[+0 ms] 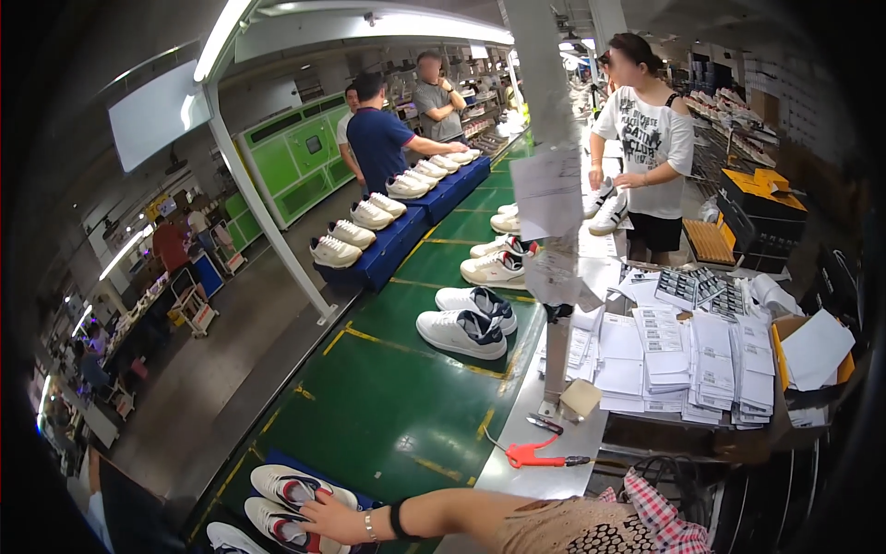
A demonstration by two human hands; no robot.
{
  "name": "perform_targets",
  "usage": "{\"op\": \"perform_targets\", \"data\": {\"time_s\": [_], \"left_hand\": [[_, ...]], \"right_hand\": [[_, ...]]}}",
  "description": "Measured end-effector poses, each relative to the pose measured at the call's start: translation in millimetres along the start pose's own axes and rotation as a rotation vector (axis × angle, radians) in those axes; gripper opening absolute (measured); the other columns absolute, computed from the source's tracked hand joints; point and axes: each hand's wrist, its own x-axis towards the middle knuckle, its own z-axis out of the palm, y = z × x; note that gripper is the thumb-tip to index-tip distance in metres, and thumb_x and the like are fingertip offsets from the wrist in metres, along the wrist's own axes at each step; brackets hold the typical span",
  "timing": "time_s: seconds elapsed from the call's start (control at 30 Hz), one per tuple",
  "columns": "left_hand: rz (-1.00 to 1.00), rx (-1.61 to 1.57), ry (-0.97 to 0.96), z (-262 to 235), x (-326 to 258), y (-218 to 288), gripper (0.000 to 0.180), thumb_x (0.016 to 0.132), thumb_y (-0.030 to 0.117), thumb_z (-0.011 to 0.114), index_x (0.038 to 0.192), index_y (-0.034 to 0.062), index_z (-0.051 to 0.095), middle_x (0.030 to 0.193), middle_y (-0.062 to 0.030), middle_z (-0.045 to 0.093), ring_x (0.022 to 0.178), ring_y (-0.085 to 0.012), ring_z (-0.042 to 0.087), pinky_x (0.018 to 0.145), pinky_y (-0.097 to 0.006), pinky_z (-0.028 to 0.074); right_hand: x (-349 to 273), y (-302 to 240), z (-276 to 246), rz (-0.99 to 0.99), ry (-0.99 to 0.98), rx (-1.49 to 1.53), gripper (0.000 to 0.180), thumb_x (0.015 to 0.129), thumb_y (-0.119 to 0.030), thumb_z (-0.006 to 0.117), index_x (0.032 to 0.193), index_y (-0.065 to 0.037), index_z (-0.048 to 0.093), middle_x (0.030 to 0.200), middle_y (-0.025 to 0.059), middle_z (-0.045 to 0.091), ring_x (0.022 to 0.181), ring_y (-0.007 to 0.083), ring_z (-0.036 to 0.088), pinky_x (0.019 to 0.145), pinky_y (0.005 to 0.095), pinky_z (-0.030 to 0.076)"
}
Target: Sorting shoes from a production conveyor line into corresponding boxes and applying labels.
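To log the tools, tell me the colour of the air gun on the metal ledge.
The air gun is orange-red; the head view shows it best.

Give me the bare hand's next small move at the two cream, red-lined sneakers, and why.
Probably curl the bare hand around the opening of the nearer cream, red-lined sneaker: it reaches over the pair's openings, and the farther cream, red-lined sneaker sits right alongside.

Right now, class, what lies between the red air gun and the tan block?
A small black tool lies between the red air gun and the tan block, seen in the head view.
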Motion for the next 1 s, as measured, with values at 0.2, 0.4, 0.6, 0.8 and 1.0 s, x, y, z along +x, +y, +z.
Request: {"op": "perform_targets", "data": {"time_s": [0.2, 0.4, 0.6, 0.8, 1.0], "left_hand": [[-0.008, -0.141, -0.098, 16.0, -9.9, -12.7, 0.041, 0.08, 0.022, 0.057, 0.115, 0.0011, 0.051, 0.12, -0.0231, 0.048, 0.109, -0.0394, 0.046, 0.092, -0.045, 0.038], [0.133, -0.245, -0.322, 36.7, 5.5, 19.4, 0.04, 0.081, 0.022, 0.057, 0.115, 0.001, 0.052, 0.12, -0.0222, 0.048, 0.109, -0.0386, 0.047, 0.092, -0.044, 0.039], [0.316, -0.177, -0.473, 50.6, 28.2, 82.5, 0.033, 0.082, 0.021, 0.055, 0.109, 0.002, 0.057, 0.11, -0.0187, 0.056, 0.101, -0.0345, 0.053, 0.087, -0.04, 0.043], [0.566, -0.129, -0.68, 76.6, 20.1, 137.0, 0.032, 0.082, 0.021, 0.055, 0.108, 0.0021, 0.057, 0.109, -0.0185, 0.057, 0.1, -0.034, 0.054, 0.086, -0.04, 0.043], [0.689, -0.111, -0.783, 96.7, -13.4, 189.8, 0.031, 0.082, 0.021, 0.055, 0.107, 0.0021, 0.058, 0.107, -0.0184, 0.057, 0.099, -0.0335, 0.055, 0.086, -0.039, 0.043]], "right_hand": [[-131.9, 15.3, -121.5, 0.423, -0.219, 0.584, 0.04, 0.073, -0.008, 0.051, 0.112, -0.003, 0.051, 0.103, 0.0161, 0.054, 0.104, 0.0325, 0.05, 0.088, 0.0407, 0.042], [-311.4, -12.5, -272.9, 1.176, -0.273, 0.266, 0.03, 0.084, -0.021, 0.049, 0.111, -0.01, 0.056, 0.101, 0.0129, 0.061, 0.092, 0.029, 0.059, 0.08, 0.0391, 0.046], [-437.4, -79.1, -340.7, 1.56, 0.226, -0.093, 0.024, 0.079, -0.017, 0.049, 0.097, -0.007, 0.062, 0.09, 0.0136, 0.065, 0.088, 0.0308, 0.061, 0.079, 0.0406, 0.048], [-513.7, -151.3, -386.2, 1.827, 0.257, -0.164, 0.028, 0.077, -0.015, 0.05, 0.1, -0.006, 0.061, 0.096, 0.0148, 0.063, 0.093, 0.0309, 0.059, 0.082, 0.0404, 0.046], [-599.8, -218.5, -456.0, 1.956, 0.554, -0.52, 0.02, 0.074, -0.016, 0.054, 0.089, -0.007, 0.064, 0.087, 0.0159, 0.063, 0.086, 0.0317, 0.059, 0.078, 0.0406, 0.047]]}}
